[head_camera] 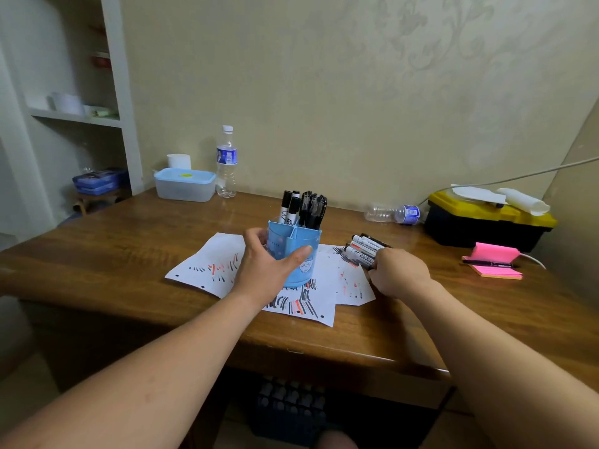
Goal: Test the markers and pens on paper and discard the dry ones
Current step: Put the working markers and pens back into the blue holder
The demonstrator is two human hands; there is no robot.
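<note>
Fingers and thumb of the left hand (267,267) curl round the blue pen holder (306,274), standing on scribbled paper (207,264) on the table (129,241). Right hand (400,273) fingers clamp a bundle of markers (364,247) just beside it.

- Centre of table (129,241): holder (303,270) on sheets (210,260); pens (304,207) upright in its rear compartments.
- L hand (265,270) grips holder from left; R hand (400,272), right of it, grips marker bunch (364,247) lying on sheets.
- Rear left: lidded box (184,186), upright bottle (227,163) just right.
- Rear right: lying bottle (392,213), toolbox (479,225) to its right.
- In front of toolbox: notepad (496,270), single pen (489,263) on top.
</note>
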